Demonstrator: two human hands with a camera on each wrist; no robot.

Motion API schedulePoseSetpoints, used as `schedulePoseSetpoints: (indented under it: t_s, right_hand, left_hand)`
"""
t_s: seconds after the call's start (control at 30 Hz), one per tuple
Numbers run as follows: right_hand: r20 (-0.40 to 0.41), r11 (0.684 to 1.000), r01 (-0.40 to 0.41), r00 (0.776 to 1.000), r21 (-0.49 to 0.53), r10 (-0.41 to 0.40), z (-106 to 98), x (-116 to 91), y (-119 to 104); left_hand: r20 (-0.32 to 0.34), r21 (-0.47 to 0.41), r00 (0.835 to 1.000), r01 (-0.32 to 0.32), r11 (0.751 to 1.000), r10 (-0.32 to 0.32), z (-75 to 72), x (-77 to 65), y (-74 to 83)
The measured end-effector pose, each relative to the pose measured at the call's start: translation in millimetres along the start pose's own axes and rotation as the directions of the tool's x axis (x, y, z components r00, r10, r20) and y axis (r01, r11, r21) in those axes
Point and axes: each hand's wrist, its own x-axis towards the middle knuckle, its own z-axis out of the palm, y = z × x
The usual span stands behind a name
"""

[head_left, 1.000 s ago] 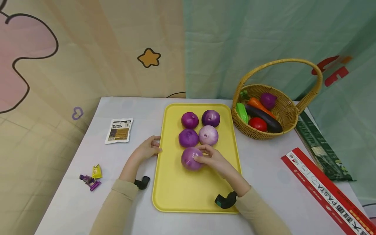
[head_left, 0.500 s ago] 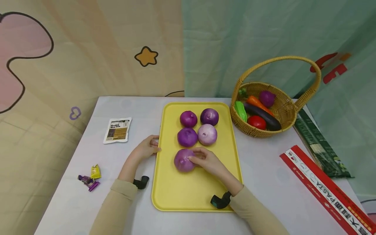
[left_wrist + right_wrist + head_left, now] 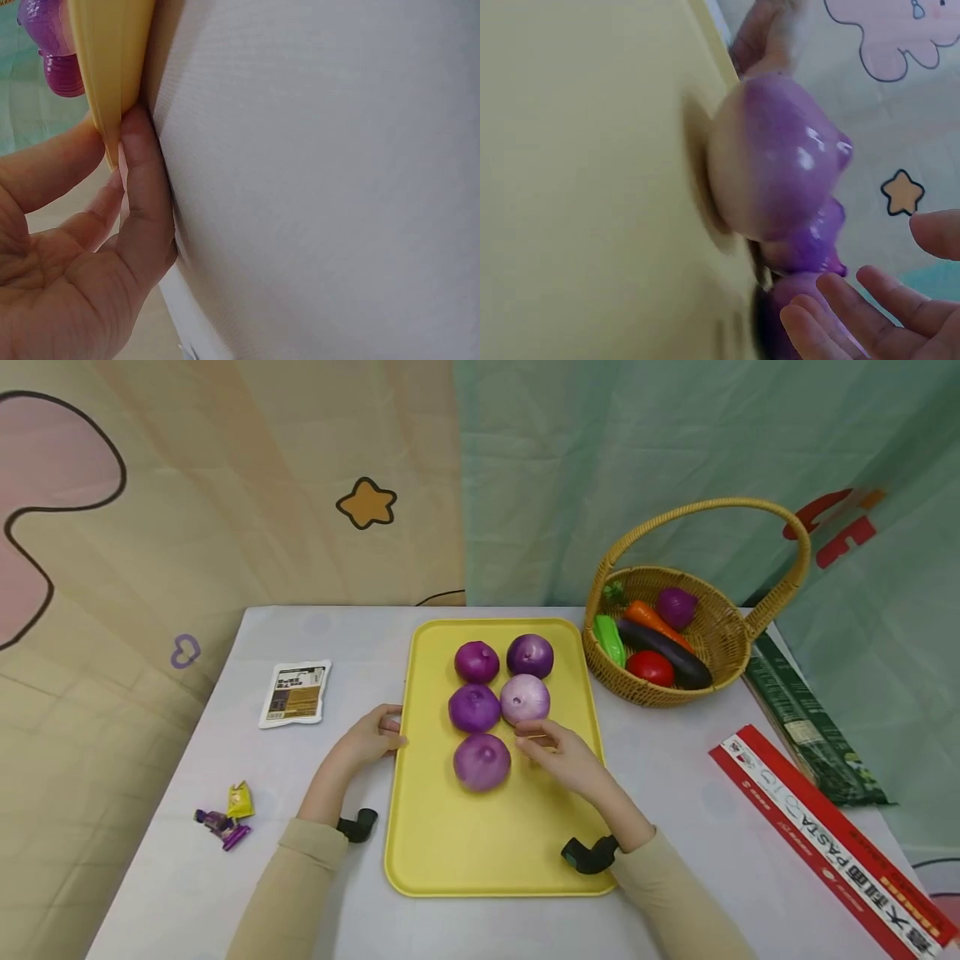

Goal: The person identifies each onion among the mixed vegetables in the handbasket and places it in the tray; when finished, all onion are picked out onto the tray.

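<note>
On the yellow tray (image 3: 495, 852) lie several round purple onions in two columns, with one mauve onion (image 3: 482, 762) alone at the front. My left hand (image 3: 371, 735) pinches the tray's left rim; the left wrist view has the thumb above the rim and fingers (image 3: 146, 195) below it. My right hand (image 3: 562, 756) holds nothing. It hovers over the tray, right of the mauve onion and just in front of a pale lilac onion (image 3: 525, 698). From the right wrist, the mauve onion (image 3: 780, 165) stands apart from my loosely bent fingers (image 3: 847, 304).
A wicker basket (image 3: 637, 689) with a tall handle stands at the back right, holding an eggplant, a carrot, a tomato and other vegetables. A red pasta box (image 3: 832, 843) and a green package (image 3: 817, 727) lie at right. A white packet (image 3: 296, 693) and small wrapped sweets (image 3: 240, 802) lie at left.
My right hand carried the mauve onion leftward, then let it go below the darker purple onion and drew away to the right. My left hand has stayed at the tray's rim.
</note>
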Motion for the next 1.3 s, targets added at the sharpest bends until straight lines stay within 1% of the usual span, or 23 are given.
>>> schedulePoseSetpoints:
  t_s: [0.1,0.17,0.23,0.3,0.33,0.4,0.47,0.53,0.6,0.67,0.7,0.77,0.87,0.93,1.0,1.07,1.13,1.17,1.23,1.3]
  right_hand:
    - [-0.052,0.999,0.027,0.998,-0.044,-0.029,-26.7,-1.4,-6.9]
    - [-0.11,0.999,0.044,0.993,-0.024,-0.046,-48.9,-0.4,-12.9]
    - [-0.187,0.998,0.065,0.981,0.022,-0.059,-73.7,2.7,-20.0]
    - [-0.267,0.987,0.102,0.962,0.122,-0.066,-99.8,8.3,-27.8]
    - [-0.309,0.976,0.119,0.949,0.18,-0.059,-112.7,11.4,-31.7]
    - [-0.395,0.949,0.156,0.918,0.275,-0.036,-137.7,18.3,-39.1]
    - [-0.478,0.922,0.178,0.878,0.343,0.008,-161.5,26.9,-44.6]
    - [-0.562,0.915,0.179,0.825,0.361,0.061,-182.1,36.6,-47.6]
    - [-0.623,0.906,0.171,0.773,0.386,0.12,-199.3,47.6,-47.1]
    - [-0.659,0.895,0.161,0.732,0.415,0.174,-211.9,58.4,-43.0]
    - [-0.669,0.889,0.152,0.715,0.431,0.202,-216.7,63.5,-39.3]
    - [-0.672,0.878,0.121,0.694,0.463,0.259,-223.2,72.8,-30.1]
    - [-0.665,0.884,0.013,0.664,0.468,0.342,-227.2,84.0,-12.5]
    - [-0.642,0.875,-0.063,0.654,0.48,0.399,-228.0,89.5,-1.2]
    - [-0.612,0.857,-0.113,0.654,0.502,0.445,-227.4,94.0,8.3]
    - [-0.574,0.827,-0.15,0.653,0.542,0.494,-227.5,98.0,15.9]
    - [-0.55,0.796,-0.149,0.648,0.586,0.526,-226.4,101.8,21.0]
    - [-0.54,0.783,-0.141,0.65,0.606,0.535,-226.0,103.7,23.0]
    - [-0.524,0.756,-0.13,0.646,0.641,0.555,-226.3,107.3,26.0]
    - [-0.513,0.738,-0.119,0.646,0.664,0.565,-226.3,109.8,27.0]
  left_hand:
    - [-0.001,0.003,1.0,-0.009,1.0,0.009,-1.5,0.2,1.1]
    - [-0.002,0.004,1.0,-0.015,1.0,0.015,-2.1,0.2,2.0]
    - [-0.002,0.004,1.0,-0.021,1.0,0.021,-2.8,0.8,2.6]
    - [-0.01,0.003,1.0,-0.014,1.0,0.014,-3.3,1.6,3.5]
    - [-0.013,0.005,1.0,-0.011,1.0,0.011,-3.9,1.6,3.6]
    - [-0.019,0.004,1.0,-0.006,1.0,0.006,-4.4,2.4,3.7]
    - [-0.023,0.002,1.0,-0.004,1.0,0.004,-5.0,2.5,3.8]
    - [-0.021,0.0,1.0,-0.007,1.0,0.007,-5.1,2.3,3.6]
    - [-0.022,-0.001,1.0,-0.008,1.0,0.008,-5.0,1.9,3.4]
    - [-0.023,0.003,1.0,-0.009,1.0,0.009,-5.1,1.0,2.7]
    - [-0.024,0.002,1.0,-0.007,1.0,0.007,-4.9,0.8,1.9]
    - [-0.025,-0.002,1.0,-0.002,1.0,0.002,-4.3,0.1,0.2]
    - [-0.022,-0.012,1.0,0.004,1.0,-0.004,-1.9,-0.9,-3.0]
    - [-0.02,-0.018,1.0,0.004,1.0,-0.005,-0.4,-2.0,-4.1]
    - [-0.023,-0.021,1.0,0.003,1.0,-0.003,0.6,-2.8,-4.4]
    - [-0.027,-0.023,1.0,0.0,1.0,-0.001,1.4,-3.3,-3.8]
    - [-0.028,-0.021,1.0,-0.003,1.0,0.002,2.3,-3.3,-3.4]
    - [-0.027,-0.016,1.0,-0.008,1.0,0.007,2.4,-3.4,-3.3]
    - [-0.03,-0.021,1.0,-0.004,1.0,0.003,3.5,-3.5,-2.8]
    - [-0.031,-0.019,0.999,-0.006,1.0,0.005,4.0,-3.9,-2.2]
